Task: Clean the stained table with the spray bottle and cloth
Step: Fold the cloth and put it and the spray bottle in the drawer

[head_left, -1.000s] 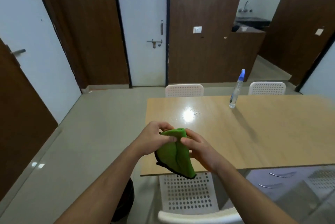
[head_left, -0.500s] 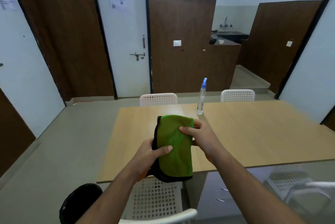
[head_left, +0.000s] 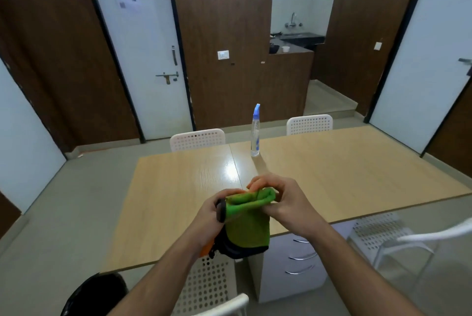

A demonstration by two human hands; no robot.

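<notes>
Green cloth (head_left: 246, 223) held in both hands above the near edge of the bench (head_left: 344, 175), not touching it. Left hand (head_left: 213, 216) grips the cloth's left edge, right hand (head_left: 286, 203) pinches the bunched top fold. Lower part hangs loose, dark trim at bottom. Spray bottle (head_left: 255, 134) stands upright at the far side of the bench, well apart from the hands, untouched. No stain clearly visible from here; glare patch near the centre seam. Step looks like folding the cloth into a pad: keep the folds flat and even, green face out, then free one hand for the bottle.
</notes>
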